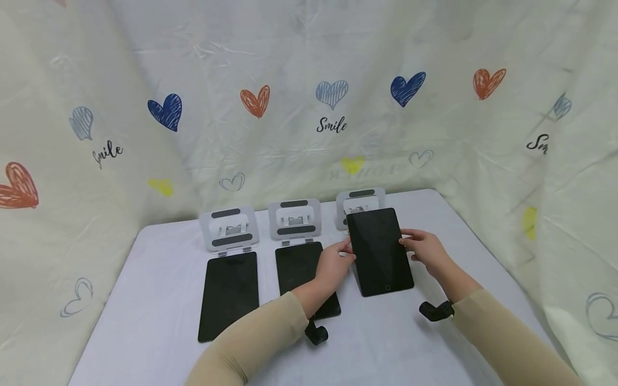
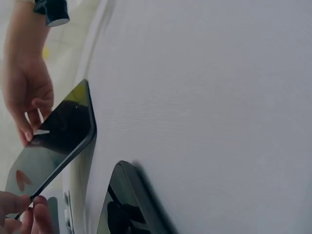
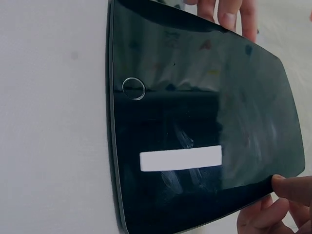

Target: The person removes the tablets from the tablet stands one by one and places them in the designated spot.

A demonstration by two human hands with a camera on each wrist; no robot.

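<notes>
A black tablet point(image 1: 380, 252) with a round home button is tilted up at the right of the table, its far end raised. My left hand point(image 1: 333, 266) pinches its left edge, and my right hand point(image 1: 428, 251) grips the right edge between thumb and fingers. In the right wrist view the tablet's dark screen point(image 3: 180, 117) fills most of the picture and bears a white rectangle. Just behind the tablet is a grey-white stand point(image 1: 361, 201), partly hidden by it. Under my left forearm lies a second tablet point(image 1: 298, 262).
A third tablet point(image 1: 229, 295) lies flat at the left. Two more grey-white stands, the left one point(image 1: 229, 228) and the middle one point(image 1: 295, 219), line the back of the white table point(image 1: 140, 300). Behind hangs a curtain point(image 1: 289, 155) printed with hearts.
</notes>
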